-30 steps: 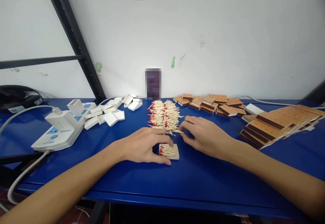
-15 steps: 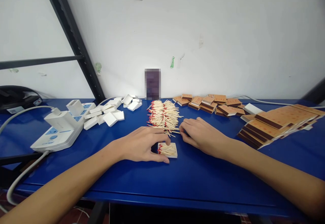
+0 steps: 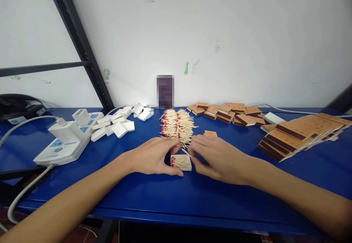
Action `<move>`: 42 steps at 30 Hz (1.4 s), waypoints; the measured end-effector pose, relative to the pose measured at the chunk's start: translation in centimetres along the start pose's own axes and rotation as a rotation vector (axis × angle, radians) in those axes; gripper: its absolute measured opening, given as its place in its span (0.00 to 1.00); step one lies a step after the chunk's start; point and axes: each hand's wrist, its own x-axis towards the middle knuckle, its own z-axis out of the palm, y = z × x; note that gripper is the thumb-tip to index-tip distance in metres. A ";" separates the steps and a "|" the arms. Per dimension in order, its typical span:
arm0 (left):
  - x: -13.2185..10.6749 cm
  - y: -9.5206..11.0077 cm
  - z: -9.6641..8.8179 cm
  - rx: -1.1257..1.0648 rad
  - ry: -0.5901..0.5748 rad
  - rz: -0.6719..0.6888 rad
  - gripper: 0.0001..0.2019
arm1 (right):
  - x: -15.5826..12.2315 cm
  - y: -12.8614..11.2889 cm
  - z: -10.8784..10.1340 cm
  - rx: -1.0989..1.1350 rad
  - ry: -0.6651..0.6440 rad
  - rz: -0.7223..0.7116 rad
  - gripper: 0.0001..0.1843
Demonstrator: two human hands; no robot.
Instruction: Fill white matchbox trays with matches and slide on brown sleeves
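A small white matchbox tray lies on the blue table with red-tipped matches inside. My left hand curves round its left end, thumb by the front edge and index finger above the back edge, fingers apart. From the right, my right hand pinches a match over the tray's back right corner. Part of that match is covered by the fingers. Just behind both hands lies a heap of loose matches. An orange matchbox sleeve shows partly behind my right hand.
Several white trays lie at the back left, near a white power strip with chargers and cables. Orange matchbox sleeves are scattered at the back right, with a stack nearer. A pixelated dark panel stands against the wall.
My right hand has moved left and nearer, from the heap's edge to the tray, bringing a match. My left index finger has lifted back from above the tray's matches.
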 end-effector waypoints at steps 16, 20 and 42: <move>-0.3 0.1 -0.4 0.070 -0.052 0.129 0.12 | -0.1 2.4 0.7 -0.222 -0.050 0.242 0.05; -0.5 0.0 -0.7 0.013 -0.081 0.180 0.05 | -0.3 2.6 1.2 -0.213 -0.112 0.220 0.09; -0.3 0.4 0.2 0.020 -0.100 0.102 0.06 | 0.0 3.0 1.9 -0.114 -0.074 0.260 0.07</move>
